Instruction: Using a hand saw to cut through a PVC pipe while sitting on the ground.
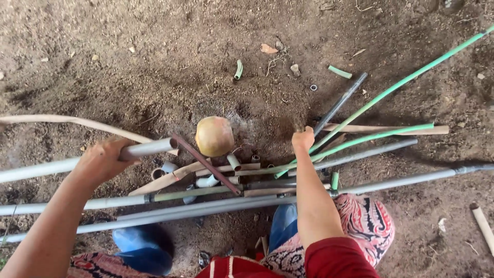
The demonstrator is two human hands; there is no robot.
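Down on the bare dirt ground (128, 62), the left hand (103, 160) is wrapped tight around a grey pipe (149, 148) lifted over the pile of pipes (216, 203). The right hand (302, 138) pinches a green rod (360, 141) beside a round coconut (214, 136); open soil lies beyond.

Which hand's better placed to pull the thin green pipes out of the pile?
Probably the right hand: it rests where the thin green pipes fan out. The left hand is wrapped around a grey pipe across the pile.
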